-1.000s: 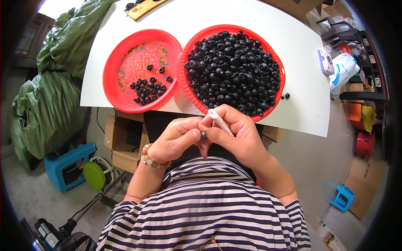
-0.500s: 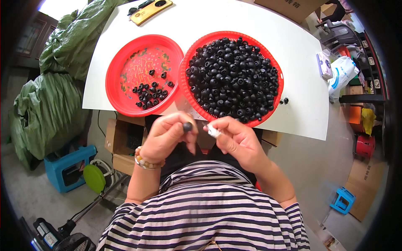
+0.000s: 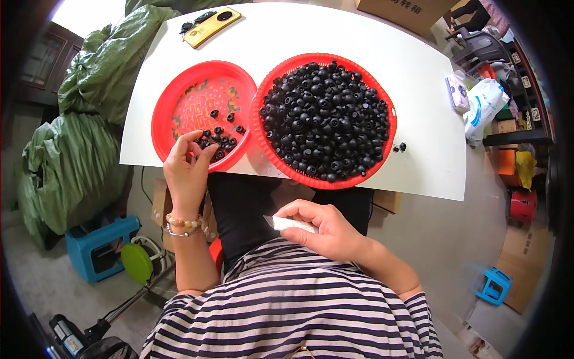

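Right hand [image 3: 326, 230], thumb and fingers gripping a small white-handled knife [image 3: 293, 225], held low, apparently to leave the other free. Left hand [image 3: 186, 167] curls over black pieces [image 3: 226, 142] in a red tray [image 3: 156, 119]; whether it pinches one, I cannot tell. Alongside, probably for easy reach, a red basket [image 3: 256, 122] heaped with similar pieces [image 3: 326, 113] sits on a white table [image 3: 418, 173].

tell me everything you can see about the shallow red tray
The shallow red tray is round and looks like plastic, with a raised rim and a floor bearing green and yellow decoration. It sits flat on the white table at its front edge, left of the red basket, whose rim appears to meet its right side. Small black pieces lie inside, mostly toward the front. The left hand reaches over its front rim into them; contact with the tray is unclear.
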`<state>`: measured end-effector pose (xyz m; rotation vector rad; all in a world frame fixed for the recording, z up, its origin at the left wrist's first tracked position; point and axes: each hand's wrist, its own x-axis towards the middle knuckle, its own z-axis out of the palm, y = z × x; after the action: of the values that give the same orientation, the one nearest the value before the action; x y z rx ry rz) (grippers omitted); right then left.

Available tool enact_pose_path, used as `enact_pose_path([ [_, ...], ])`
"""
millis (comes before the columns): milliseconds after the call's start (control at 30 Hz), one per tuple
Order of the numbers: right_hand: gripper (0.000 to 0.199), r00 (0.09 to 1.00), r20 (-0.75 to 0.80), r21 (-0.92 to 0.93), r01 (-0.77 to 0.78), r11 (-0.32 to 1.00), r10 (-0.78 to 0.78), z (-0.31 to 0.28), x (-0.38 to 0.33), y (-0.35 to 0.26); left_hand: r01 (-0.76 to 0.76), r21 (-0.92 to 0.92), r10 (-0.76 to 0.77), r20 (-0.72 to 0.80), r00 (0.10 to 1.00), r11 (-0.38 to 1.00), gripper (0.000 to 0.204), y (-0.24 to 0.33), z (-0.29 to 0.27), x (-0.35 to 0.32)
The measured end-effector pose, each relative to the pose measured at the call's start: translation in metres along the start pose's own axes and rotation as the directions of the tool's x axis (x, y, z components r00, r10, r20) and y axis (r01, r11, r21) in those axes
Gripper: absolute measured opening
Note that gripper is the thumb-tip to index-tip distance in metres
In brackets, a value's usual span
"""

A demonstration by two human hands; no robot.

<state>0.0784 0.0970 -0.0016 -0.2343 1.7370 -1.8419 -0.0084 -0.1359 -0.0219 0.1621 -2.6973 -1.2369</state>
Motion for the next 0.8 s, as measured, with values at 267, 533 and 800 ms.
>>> enact_pose_path([
  [267, 0.027, 0.992, 0.118, -0.039, 0.046, 0.998, -0.041, 0.001, -0.007, -0.009, -0.545, -0.281, 0.597, 0.150, 0.788, 0.790, 0.019, 0.060, 0.041, -0.018],
  [533, 0.026, 0.991, 0.114, -0.079, 0.086, 0.993, -0.076, -0.005, -0.012, -0.012, -0.644, -0.077, 0.635, 0.290, 0.716, 0.761, 0.029, 0.084, 0.065, -0.018],
  [800, 0.027, 0.994, 0.076, -0.031, 0.085, 0.996, -0.082, -0.011, -0.016, -0.014, -0.648, -0.077, 0.646, 0.229, 0.728, 0.758, 0.020, 0.088, 0.074, -0.024],
])
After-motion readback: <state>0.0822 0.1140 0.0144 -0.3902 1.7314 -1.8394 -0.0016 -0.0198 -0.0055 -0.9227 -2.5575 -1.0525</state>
